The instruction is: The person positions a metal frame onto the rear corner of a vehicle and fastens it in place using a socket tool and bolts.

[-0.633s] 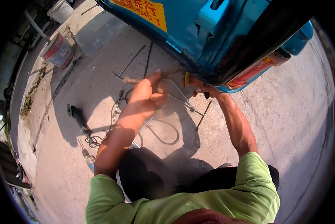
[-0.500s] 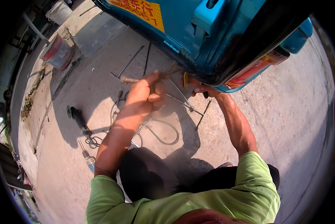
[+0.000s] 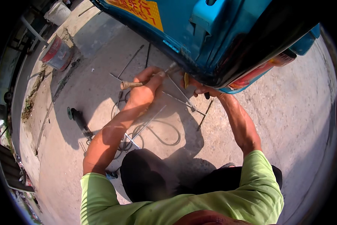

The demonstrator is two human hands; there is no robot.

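My left hand (image 3: pixel 146 88) is closed around the wooden handle of a hammer (image 3: pixel 131 85). The handle's butt sticks out to the left, and the blurred metal head reaches the lower edge of a blue-green vehicle body (image 3: pixel 176 22). Under the body's near corner, my right hand (image 3: pixel 204 89) is partly hidden. Its fingers are curled around a tool with yellow and black parts (image 3: pixel 186 80), whose kind I cannot make out. A red tail light (image 3: pixel 247 77) sits just above my right wrist.
Thin metal rods joined into frames (image 3: pixel 191 107) lie on the concrete below my hands, with a looped cable (image 3: pixel 176 142). An angle grinder (image 3: pixel 78 120) lies to the left. Farther left stand a red-and-white bucket (image 3: pixel 56 54) and a white bucket (image 3: pixel 59 13).
My left wrist has turned and the hammer's butt has dropped slightly, while my left forearm swung outward to the left. My right hand has stayed nearly in place.
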